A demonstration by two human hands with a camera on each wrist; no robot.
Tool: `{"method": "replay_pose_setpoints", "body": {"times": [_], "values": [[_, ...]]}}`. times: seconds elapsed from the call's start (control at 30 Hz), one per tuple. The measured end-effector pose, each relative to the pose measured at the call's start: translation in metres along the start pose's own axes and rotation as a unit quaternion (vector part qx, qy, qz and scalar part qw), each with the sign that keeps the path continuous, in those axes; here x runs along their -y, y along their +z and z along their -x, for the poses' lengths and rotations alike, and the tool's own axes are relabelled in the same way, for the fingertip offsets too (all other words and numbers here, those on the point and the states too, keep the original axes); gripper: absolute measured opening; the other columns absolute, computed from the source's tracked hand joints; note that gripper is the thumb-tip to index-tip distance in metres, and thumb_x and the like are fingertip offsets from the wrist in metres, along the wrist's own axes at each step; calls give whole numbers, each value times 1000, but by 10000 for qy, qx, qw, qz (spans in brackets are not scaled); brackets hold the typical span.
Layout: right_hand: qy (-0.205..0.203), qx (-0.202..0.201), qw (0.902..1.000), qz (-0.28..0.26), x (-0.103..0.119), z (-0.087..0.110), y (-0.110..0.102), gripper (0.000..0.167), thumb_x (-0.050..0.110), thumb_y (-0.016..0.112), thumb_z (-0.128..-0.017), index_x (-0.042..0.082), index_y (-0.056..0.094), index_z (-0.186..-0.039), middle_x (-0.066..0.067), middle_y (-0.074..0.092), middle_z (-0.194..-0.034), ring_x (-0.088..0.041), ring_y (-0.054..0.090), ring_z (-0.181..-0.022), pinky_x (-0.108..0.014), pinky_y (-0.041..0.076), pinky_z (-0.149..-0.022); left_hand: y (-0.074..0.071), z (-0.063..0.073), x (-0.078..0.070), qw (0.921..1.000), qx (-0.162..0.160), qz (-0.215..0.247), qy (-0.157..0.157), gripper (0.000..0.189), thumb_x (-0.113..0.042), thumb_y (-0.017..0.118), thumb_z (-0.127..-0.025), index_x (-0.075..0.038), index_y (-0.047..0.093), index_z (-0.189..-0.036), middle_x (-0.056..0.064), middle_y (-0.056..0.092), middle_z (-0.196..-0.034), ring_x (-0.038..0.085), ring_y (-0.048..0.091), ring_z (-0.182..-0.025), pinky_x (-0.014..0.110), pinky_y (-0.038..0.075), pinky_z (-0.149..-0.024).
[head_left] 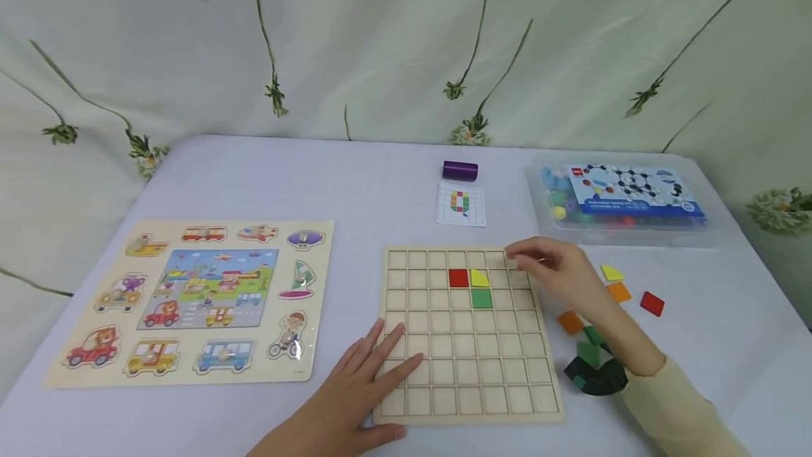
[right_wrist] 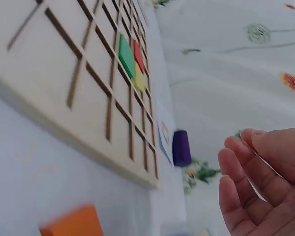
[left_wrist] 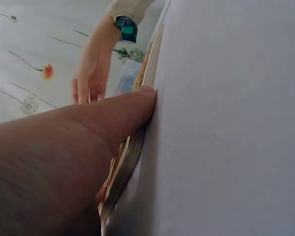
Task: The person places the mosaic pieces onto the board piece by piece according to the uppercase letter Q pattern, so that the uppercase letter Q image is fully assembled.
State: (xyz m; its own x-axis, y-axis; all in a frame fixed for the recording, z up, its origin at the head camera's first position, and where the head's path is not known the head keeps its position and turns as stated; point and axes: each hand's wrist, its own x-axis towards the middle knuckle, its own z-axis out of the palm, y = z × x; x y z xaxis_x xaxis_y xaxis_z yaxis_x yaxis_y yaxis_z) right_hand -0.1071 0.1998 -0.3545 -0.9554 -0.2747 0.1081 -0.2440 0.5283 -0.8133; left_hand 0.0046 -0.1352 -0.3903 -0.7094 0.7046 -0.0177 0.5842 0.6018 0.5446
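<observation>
A wooden grid board [head_left: 457, 372] lies on the table. A red square tile [head_left: 459, 278], a yellow tile with a slanted edge [head_left: 479, 278] and a green square tile [head_left: 482, 298] sit in its cells. My left hand [head_left: 364, 383] rests on the board's left front corner with fingers spread; its thumb [left_wrist: 132, 105] lies along the front edge. Over the far right corner hovers my right hand [head_left: 558, 266]. Its fingers [right_wrist: 253, 182] are loosely bent, and nothing shows between them.
Loose orange, red, yellow and green tiles [head_left: 652, 304] lie right of the board, some partly behind the right wrist. Behind the board are a pattern card [head_left: 461, 204] and a purple cylinder [head_left: 459, 171]. A plastic box [head_left: 624, 231] stands back right; a picture puzzle [head_left: 320, 302] lies left.
</observation>
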Motion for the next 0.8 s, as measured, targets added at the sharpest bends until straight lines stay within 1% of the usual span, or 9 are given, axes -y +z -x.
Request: {"method": "replay_pose_setpoints", "body": {"times": [0.07,0.13,0.23,0.3,0.37,0.53,0.6,0.7,0.8], "values": [[-18,-250,9996,-112,-24,5,-21,22,15,58,-94,5,67,-111,-7,65,-109,-18,60,-89,-21,48,-75,1,1,1,9999,-97,-97,80,73,-54,56,-86,-27,29,-148,4,3,-156,27,-7,-140,36,0,-107],[164,-671,9975,136,-53,16,-42,25,23,57,-95,11,66,-115,-4,64,-110,-15,60,-91,-17,47,-75,2,1,2,9996,-174,-148,157,72,-54,56,-86,-26,30,-148,6,5,-156,28,-5,-140,28,-6,-106],[744,-1155,9893,500,-95,37,-73,35,38,54,-94,18,63,-121,0,62,-111,-9,58,-91,-10,45,-72,2,1,3,9993,-248,-170,242,72,-53,57,-87,-25,31,-148,7,6,-156,29,-4,-140,26,-9,-105],[1300,-1257,9802,804,-103,53,-87,43,47,51,-92,20,61,-124,0,61,-111,-5,56,-91,-10,45,-73,2,1,3,9993,-244,-133,245,72,-53,57,-87,-25,30,-148,7,5,-156,29,-4,-140,26,-9,-105],[1717,-1116,9757,777,-101,64,-94,48,47,51,-92,14,58,-126,-5,60,-114,-3,55,-91,-20,47,-80,2,0,2,9995,-215,-91,204,73,-53,57,-87,-26,29,-148,6,4,-156,29,-5,-140,28,-7,-106],[2165,-828,9707,629,-71,81,-91,47,35,55,-94,-1,56,-125,4,59,-108,1,53,-86,-21,47,-77,2,1,1,9999,-136,-73,61,73,-57,53,-87,-27,29,-148,4,3,-156,27,-6,-140,48,14,-107],[2148,-721,9716,676,-67,86,-87,45,32,57,-94,-2,57,-123,4,60,-108,6,52,-84,-10,45,-69,2,1,1,9996,-201,-129,126,73,-56,54,-87,-26,30,-148,6,5,-156,29,-4,-140,47,12,-108],[1961,-403,9773,697,-65,92,-80,38,24,61,-92,-4,61,-118,-8,62,-110,8,51,-84,-11,45,-69,2,1,1,9994,-260,-160,191,73,-55,56,-86,-25,30,-148,7,6,-156,30,-3,-140,35,1,-109],[1615,-84,9837,793,-64,98,-74,29,18,65,-89,-1,65,-112,-10,63,-104,2,51,-83,-13,44,-69,1,0,1,9991,-306,-204,224,73,-53,57,-86,-26,30,-148,7,7,-156,30,-2,-140,34,0,-107]]}}
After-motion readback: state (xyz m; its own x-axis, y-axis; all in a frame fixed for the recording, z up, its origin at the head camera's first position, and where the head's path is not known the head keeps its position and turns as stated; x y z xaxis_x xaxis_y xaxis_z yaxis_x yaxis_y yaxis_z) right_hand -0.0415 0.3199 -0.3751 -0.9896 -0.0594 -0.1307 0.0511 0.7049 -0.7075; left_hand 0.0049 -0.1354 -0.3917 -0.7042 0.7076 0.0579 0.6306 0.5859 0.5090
